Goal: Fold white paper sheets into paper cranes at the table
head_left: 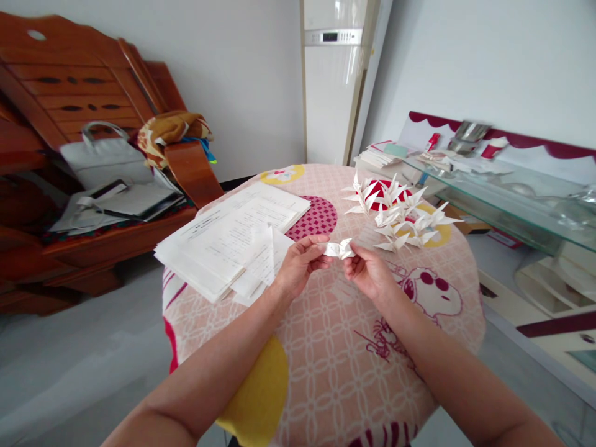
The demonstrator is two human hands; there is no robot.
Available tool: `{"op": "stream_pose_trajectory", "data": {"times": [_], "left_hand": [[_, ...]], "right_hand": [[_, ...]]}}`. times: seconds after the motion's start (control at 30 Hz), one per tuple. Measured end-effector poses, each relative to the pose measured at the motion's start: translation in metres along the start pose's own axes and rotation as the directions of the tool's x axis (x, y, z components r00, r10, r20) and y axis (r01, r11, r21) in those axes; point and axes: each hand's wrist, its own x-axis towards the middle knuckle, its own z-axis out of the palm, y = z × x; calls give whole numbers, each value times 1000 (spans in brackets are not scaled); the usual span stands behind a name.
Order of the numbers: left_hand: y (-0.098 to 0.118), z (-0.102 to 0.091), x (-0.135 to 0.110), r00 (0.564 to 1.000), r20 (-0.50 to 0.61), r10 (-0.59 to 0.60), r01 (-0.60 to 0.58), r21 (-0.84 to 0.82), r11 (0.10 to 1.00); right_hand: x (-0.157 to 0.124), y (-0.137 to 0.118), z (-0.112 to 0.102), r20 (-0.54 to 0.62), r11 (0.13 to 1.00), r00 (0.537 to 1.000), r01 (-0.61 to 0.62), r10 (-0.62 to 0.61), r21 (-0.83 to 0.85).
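Observation:
Above the middle of a round table, a small white folded paper crane (343, 249) is held between my two hands. My left hand (305, 261) pinches its left end between thumb and fingers. At the other end, my right hand (367, 267) has its thumb and fingertips closed on the paper. The fingers hide parts of its ends. Several finished white paper cranes (400, 214) stand grouped on the table's far right. Left of my hands lies a stack of printed paper sheets (223, 230), with smaller cut sheets (267, 254) on its near corner.
A patterned pink tablecloth (326, 347) covers the table. At the right stands a glass-topped cabinet (512, 205) with papers and cups on it. A wooden bench (74, 81) holding a grey bag (100, 155) is at the left. Behind the table rises a white air conditioner (330, 93).

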Motion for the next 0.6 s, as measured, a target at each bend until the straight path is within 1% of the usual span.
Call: {"op": "stream_pose_trajectory", "data": {"times": [0.1, 0.2, 0.3, 0.4, 0.43, 0.47, 0.5, 0.57, 0.6], "left_hand": [[-2, 3, 0, 998, 20, -53, 55, -100, 993], [-3, 7, -1, 992, 16, -123, 124, -173, 977], [-2, 8, -1, 988, -2, -155, 153, -173, 973], [-2, 6, -1, 987, -50, -150, 145, -101, 984], [-2, 5, 0, 988, -66, -142, 137, -65, 988], [-3, 4, 0, 989, -78, -128, 127, -28, 992], [-3, 2, 0, 990, -90, -109, 110, 5, 994], [-3, 1, 1, 991, -117, -63, 69, 51, 996], [-3, 0, 1, 990, -132, -46, 55, 62, 997]], "right_hand": [[0, 2, 0, 1, 1000, 1000, -19, 19, 10], [1, 5, -1, -27, 1000, 1000, -11, 11, -7], [2, 6, -3, -41, 992, 995, 87, -91, -95], [3, 3, -4, -38, 951, 969, 230, -243, -207], [3, 2, -5, -56, 926, 950, 284, -306, -250], [2, 1, -6, -77, 890, 922, 341, -380, -303], [2, -1, -7, -92, 840, 882, 402, -463, -365], [1, -4, -10, -67, 692, 779, 510, -624, -510], [-1, -6, -11, -20, 600, 728, 548, -685, -583]]}}
